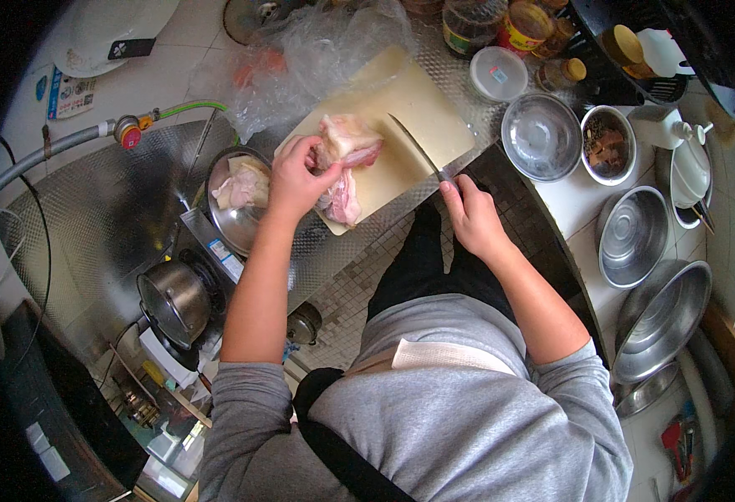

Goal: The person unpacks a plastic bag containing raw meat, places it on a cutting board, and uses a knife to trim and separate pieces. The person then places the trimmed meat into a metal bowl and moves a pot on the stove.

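A pale plastic cutting board (pixel 433 100) lies at a slant on the textured metal counter. On it rests a thick chunk of raw meat (pixel 350 139) with pale fat or skin and pink flesh. My left hand (pixel 298 179) grips the chunk's left edge between thumb and fingers, partly covering it. Another pink strip of meat (pixel 342 202) lies just below the chunk; whether the two are joined, I cannot tell. In my right hand (pixel 473 213) is a kitchen knife (pixel 414 139) by its handle, its blade over the board to the right of the meat, apart from it.
Left of the board, a metal bowl (pixel 236 221) holds pale pieces (pixel 241 183). Clear plastic bags (pixel 317 56) overlap the board's far edge. Metal bowls (pixel 540 138) and jars (pixel 474 25) stand to the right. A lidded pot (pixel 173 301) sits on the stove at left.
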Demonstrator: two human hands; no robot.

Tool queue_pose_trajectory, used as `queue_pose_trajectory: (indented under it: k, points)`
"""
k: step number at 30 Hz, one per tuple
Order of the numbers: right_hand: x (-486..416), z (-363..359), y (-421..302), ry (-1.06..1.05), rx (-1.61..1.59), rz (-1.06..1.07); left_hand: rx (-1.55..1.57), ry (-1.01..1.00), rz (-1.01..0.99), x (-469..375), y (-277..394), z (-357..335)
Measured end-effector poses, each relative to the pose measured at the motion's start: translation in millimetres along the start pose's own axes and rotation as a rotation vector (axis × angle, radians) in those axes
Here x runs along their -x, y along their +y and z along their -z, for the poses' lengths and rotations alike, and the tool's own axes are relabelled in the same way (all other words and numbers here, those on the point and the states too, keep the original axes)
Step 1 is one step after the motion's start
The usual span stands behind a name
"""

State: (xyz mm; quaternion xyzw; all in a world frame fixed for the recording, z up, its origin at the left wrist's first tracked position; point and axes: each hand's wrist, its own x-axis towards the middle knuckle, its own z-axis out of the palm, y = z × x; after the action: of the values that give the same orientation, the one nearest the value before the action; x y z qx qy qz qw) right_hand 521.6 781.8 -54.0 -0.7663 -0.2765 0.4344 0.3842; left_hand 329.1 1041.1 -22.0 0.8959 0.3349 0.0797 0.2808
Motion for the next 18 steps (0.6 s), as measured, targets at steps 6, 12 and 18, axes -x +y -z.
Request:
queue_pose_trajectory:
  k: [6, 12, 18]
  points:
    - [1.5, -2.0, 9.8, -0.003, -0.107, -0.018, -0.065, 0.019, -0.026, -0.1, 29.7, -7.4]
    - [15.9, -1.4, 6.6, -0.01, -0.167, -0.016, -0.132, 0.05, -0.062, 11.3, 49.4, -18.3]
    - [28.1, 4.6, -7.4, -0.013, -0.114, 0.005, -0.169, 0.107, -0.118, 21.9, 51.1, -22.9]
